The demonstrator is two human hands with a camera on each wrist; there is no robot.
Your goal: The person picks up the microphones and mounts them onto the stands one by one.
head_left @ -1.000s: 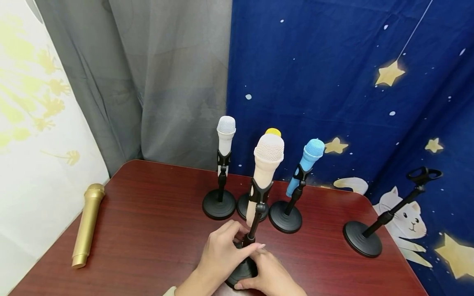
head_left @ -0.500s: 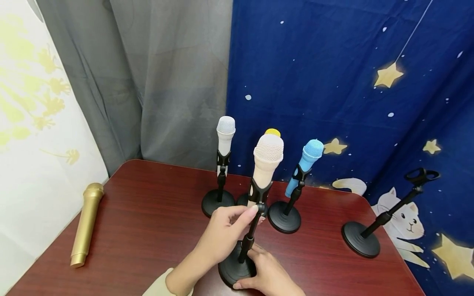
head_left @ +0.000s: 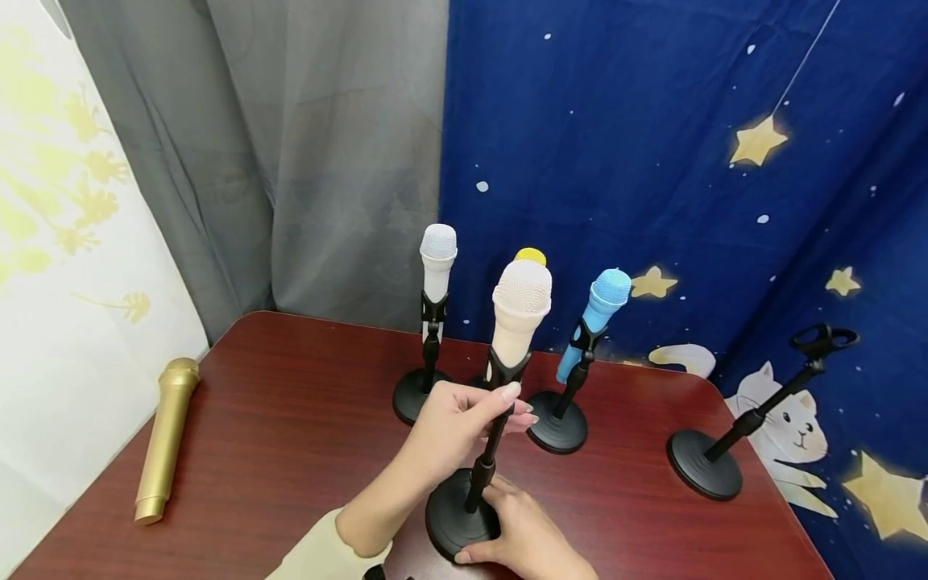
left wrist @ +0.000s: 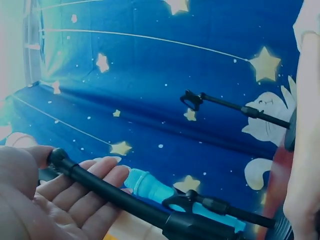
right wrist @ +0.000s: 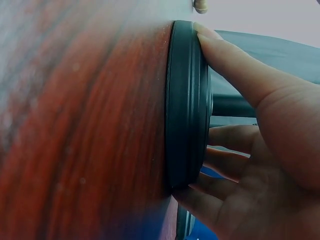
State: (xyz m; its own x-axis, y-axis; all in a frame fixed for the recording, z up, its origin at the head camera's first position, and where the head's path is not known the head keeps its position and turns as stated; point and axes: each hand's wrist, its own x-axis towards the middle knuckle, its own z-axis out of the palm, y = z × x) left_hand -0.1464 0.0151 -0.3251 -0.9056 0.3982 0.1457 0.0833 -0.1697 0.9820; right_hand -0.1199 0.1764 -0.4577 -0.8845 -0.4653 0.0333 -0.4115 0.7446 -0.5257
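Note:
A cream microphone (head_left: 520, 310) sits tilted in the clip of a black microphone stand (head_left: 464, 515) near the table's front. My left hand (head_left: 460, 423) is at the upper pole just under the clip. In the left wrist view its thumb lies on the joint (left wrist: 59, 156), with the fingers (left wrist: 107, 172) stretched out behind the pole. Low down, my right hand (head_left: 525, 532) grips the stand's round base (right wrist: 187, 105), thumb on the near rim and fingers round the far side. The base stands flat on the wood.
Behind are a white microphone (head_left: 438, 258) and a blue microphone (head_left: 607, 298) on stands, plus a mostly hidden yellow-topped one (head_left: 532, 255). A stand with a bare clip (head_left: 706, 466) is at right. A gold microphone (head_left: 167, 439) lies on the table (head_left: 304, 419) at left.
My left hand has risen from the stand's base up the pole to just below the clip. The right hand stays on the base, and the stand has shifted slightly left.

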